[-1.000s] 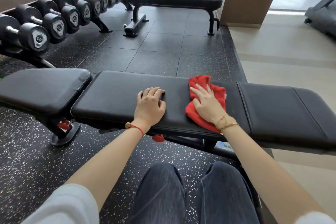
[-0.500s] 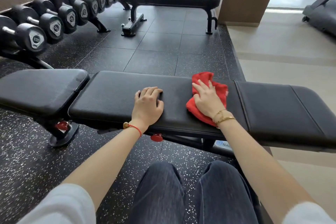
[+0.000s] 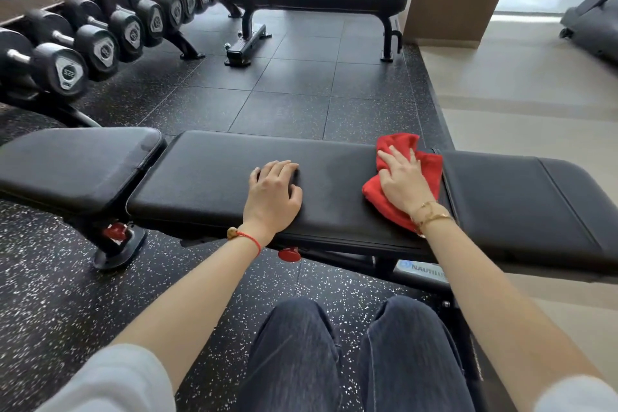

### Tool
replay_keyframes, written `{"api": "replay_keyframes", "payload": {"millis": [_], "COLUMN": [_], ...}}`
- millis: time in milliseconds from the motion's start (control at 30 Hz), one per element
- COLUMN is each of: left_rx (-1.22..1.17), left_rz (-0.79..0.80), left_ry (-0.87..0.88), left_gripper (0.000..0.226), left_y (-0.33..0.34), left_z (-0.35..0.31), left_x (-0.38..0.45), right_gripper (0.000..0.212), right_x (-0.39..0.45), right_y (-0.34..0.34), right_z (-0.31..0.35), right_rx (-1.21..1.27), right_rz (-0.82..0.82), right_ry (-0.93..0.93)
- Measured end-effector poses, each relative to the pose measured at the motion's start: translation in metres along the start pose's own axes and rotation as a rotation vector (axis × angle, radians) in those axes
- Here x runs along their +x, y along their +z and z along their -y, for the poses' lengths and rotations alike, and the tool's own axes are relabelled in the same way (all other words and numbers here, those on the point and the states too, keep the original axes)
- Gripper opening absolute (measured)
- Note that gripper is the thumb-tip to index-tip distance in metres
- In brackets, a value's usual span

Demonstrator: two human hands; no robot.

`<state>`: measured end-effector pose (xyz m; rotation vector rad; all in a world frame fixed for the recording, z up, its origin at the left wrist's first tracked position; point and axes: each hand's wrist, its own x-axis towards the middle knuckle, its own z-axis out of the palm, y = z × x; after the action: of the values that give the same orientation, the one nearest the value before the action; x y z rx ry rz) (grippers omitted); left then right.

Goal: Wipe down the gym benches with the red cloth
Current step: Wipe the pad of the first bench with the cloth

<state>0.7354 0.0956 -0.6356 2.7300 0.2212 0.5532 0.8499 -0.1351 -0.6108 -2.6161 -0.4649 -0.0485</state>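
Head view: right hand (image 3: 403,182) presses flat, fingers spread, on the red cloth (image 3: 431,169), bunched lengthwise across the bench surface (image 3: 214,177) at the pad seam; left hand (image 3: 274,192) rests empty, fingers curled, beside it.

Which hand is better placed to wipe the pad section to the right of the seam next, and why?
The right hand. It already presses flat on the red cloth, which lies right at the seam beside that section of the near bench. The left hand rests bare on the middle pad, farther away.
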Motion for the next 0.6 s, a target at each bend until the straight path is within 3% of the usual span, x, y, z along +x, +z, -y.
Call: {"api": "replay_keyframes", "payload": {"millis": [233,400,600], "left_rx": [0.012,0.007,-0.034], "left_rz": [-0.02,-0.004,0.011], "left_ry": [-0.01,-0.012,0.003], "left_gripper": [0.038,0.039,0.038], "left_y": [0.0,-0.001,-0.004], "left_z": [-0.003,0.0,0.001], "left_x": [0.001,0.001,0.0], "right_gripper": [0.049,0.05,0.045], "right_x": [-0.006,-0.047,-0.031], "right_y": [0.028,0.025,0.005], "right_z": [0.055,0.044,0.009], "right_rx": [0.074,0.122,0.09], "right_rz": [0.127,0.144,0.035], "right_ry": [-0.257,-0.425,-0.185]}}
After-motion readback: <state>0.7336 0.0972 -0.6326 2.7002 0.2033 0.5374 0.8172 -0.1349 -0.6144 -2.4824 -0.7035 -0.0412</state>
